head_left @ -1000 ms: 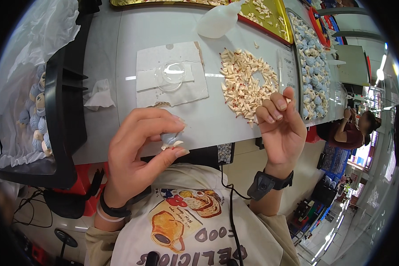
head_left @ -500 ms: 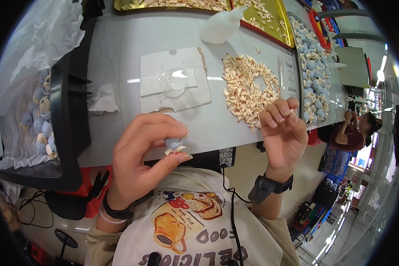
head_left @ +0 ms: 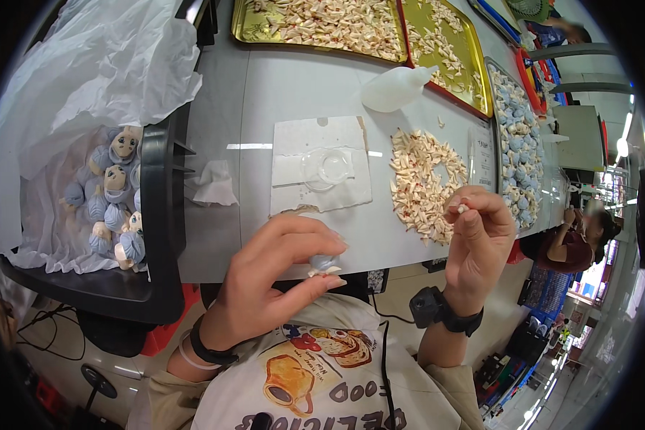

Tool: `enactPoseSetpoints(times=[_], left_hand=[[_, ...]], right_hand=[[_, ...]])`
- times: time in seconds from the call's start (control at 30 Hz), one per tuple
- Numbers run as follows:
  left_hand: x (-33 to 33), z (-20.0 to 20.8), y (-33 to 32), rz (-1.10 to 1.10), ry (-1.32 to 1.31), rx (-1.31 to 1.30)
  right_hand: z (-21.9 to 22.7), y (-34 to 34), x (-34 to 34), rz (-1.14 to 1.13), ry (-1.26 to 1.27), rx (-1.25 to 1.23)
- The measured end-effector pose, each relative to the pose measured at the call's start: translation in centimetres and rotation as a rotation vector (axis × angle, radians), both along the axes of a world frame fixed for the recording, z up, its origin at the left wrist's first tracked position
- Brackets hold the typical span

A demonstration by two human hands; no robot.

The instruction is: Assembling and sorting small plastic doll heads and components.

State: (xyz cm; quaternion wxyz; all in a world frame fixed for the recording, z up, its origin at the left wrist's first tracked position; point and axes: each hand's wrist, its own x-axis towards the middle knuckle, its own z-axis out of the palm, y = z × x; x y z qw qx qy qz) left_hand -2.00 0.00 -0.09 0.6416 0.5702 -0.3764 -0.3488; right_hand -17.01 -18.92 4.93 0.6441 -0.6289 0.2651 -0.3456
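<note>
Nearest first, with the clock centred on the cardboard. Down at 6 is the printed apron (head_left: 315, 390) on the person's front. The left hand (head_left: 283, 269), between 6 and 7, makes a loose C, only its tips closed on a small blue-and-cream figurine (head_left: 325, 263) at 6. I reckon it's a tip-only grip so most of the surface stays uncovered and the paint doesn't get smudged, but the fingers hide part of it. The right hand (head_left: 480, 233), around 4, has thumb and forefinger pinched on a tiny cream piece (head_left: 463, 208), other fingers curled; something that small probably can't be held any other way.

On the tabletop (head_left: 254, 93), the cardboard (head_left: 290, 136) sits mid-spot with a clear shallow dish (head_left: 335, 169) on it, maybe to save the surface from drips. At 3 there's a heap of cream pointed pieces (head_left: 412, 172), presumably there for an easy right-hand reach. Crumpled tissue (head_left: 215, 185) lies at 9, and beyond it, toward 8:30, a black crate (head_left: 166, 215) holds figurine heads (head_left: 116, 179) on white paper (head_left: 100, 72), likely against scuffs.

Farther out: white squeeze bottle (head_left: 395, 89) at 1:30, gold trays (head_left: 254, 30) of more pieces from 12 to 1:30, a silver tray (head_left: 497, 143) packed with blue-and-cream figurines at 3. Way off past 3, a co-worker (head_left: 577, 240) in maroon.
</note>
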Motion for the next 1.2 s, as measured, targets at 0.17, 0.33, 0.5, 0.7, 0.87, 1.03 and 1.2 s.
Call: enactPoseSetpoints(times=[0.17, 0.33, 0.5, 0.7, 0.87, 1.03, 1.2], left_hand=[[0.9, 0.4, -0.3, -0.04, -0.21, -0.04], [0.7, 0.2, -0.4, -0.028, -0.195, -0.052], [0.1, -0.8, 0.1, 0.004, -0.066, -0.077], [-0.1, -0.8, 0.0, 0.049, 0.139, -0.135], [0.9, -0.6, -0.5, -0.032, -0.207, -0.163], [1.0, 0.0, -0.3, -0.066, -0.082, -0.123], [0.7, 0.2, 0.0, -0.063, 0.046, -0.082]], right_hand=[[1.0, 0.2, 3.4, 0.082, 0.172, -0.489], [0.8, 0.8, 6.3, 0.143, 0.34, -0.841], [0.4, 1.2, 7.7, 0.162, 0.391, -1.095], [0.3, 1.8, 7.9, 0.195, 0.451, -1.152], [0.3, 1.9, 7.7, 0.201, 0.459, -1.242], [0.4, 1.9, 7.7, 0.199, 0.464, -1.272], [0.9, 1.9, 7.6, 0.153, 0.392, -1.249]])
